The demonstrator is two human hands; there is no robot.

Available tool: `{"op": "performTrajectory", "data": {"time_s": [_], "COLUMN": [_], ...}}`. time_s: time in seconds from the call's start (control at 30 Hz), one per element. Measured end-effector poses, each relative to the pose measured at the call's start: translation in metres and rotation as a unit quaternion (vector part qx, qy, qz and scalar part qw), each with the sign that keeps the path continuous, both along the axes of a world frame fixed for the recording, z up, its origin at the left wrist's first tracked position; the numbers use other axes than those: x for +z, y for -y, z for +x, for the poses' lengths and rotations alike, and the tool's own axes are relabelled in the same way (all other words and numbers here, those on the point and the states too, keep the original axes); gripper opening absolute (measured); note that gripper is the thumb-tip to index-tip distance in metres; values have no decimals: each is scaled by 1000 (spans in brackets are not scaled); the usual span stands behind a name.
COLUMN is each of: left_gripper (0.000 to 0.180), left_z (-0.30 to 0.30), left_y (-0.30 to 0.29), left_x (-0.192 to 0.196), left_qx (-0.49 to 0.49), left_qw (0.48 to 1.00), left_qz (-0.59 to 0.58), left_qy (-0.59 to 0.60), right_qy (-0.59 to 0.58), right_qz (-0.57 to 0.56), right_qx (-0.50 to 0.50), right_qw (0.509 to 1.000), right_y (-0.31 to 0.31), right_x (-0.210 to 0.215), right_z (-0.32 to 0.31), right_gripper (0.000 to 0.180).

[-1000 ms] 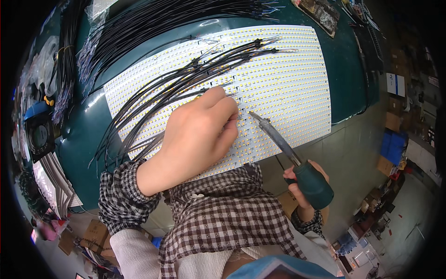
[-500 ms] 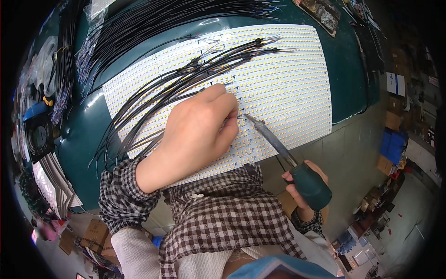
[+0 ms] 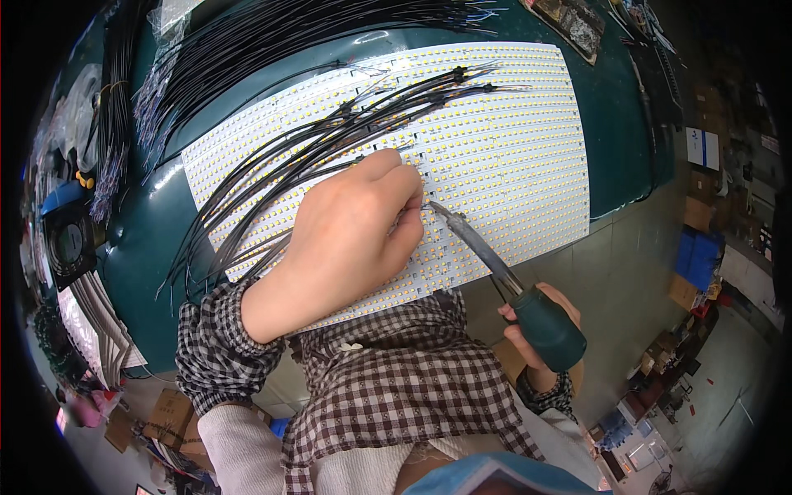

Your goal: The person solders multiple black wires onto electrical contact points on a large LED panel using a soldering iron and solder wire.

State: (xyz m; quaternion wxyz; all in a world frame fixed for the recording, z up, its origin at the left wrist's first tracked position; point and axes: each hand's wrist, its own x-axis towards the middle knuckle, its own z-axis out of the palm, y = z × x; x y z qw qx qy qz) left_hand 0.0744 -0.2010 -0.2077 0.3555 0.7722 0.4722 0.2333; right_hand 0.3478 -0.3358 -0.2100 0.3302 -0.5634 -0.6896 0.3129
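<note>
On my head feed, left hand is curled over the white LED board, fingertips hidden, so I cannot tell what it pinches; right hand grips the soldering iron, tip just beside left, black cables beyond.

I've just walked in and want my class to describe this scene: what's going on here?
A person at a green table holds a soldering iron by its handle in the right hand. Its tip is close to the fingertips of the left hand, over a white board dotted with yellow. Those fingers are bunched together; whatever they pinch is hidden. Black cables lie across the board, with a larger bundle beyond it.
</note>
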Motion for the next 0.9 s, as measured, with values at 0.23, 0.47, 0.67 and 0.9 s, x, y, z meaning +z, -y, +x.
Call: {"op": "performTrajectory", "data": {"time_s": [0.23,0.47,0.67,0.9], "left_gripper": [10,10,8,9], "left_z": [0,1,1,1], "left_y": [-1,0,0,0], "left_x": [1,1,2,1], "left_qx": [-3,0,2,1], "left_qw": [1000,1000,1000,1000], "left_qz": [-1,4,2,9], "left_qy": [4,3,12,-3], "right_qy": [-2,4,21,-37], "right_qz": [0,15,-3,-57], "right_qx": [0,4,13,-16], "right_qw": [1000,1000,1000,998], "right_y": [-2,-2,8,13], "right_x": [1,0,-2,-5], "right_z": [-1,-2,9,13], "right_gripper": [31,31,32,43]}}
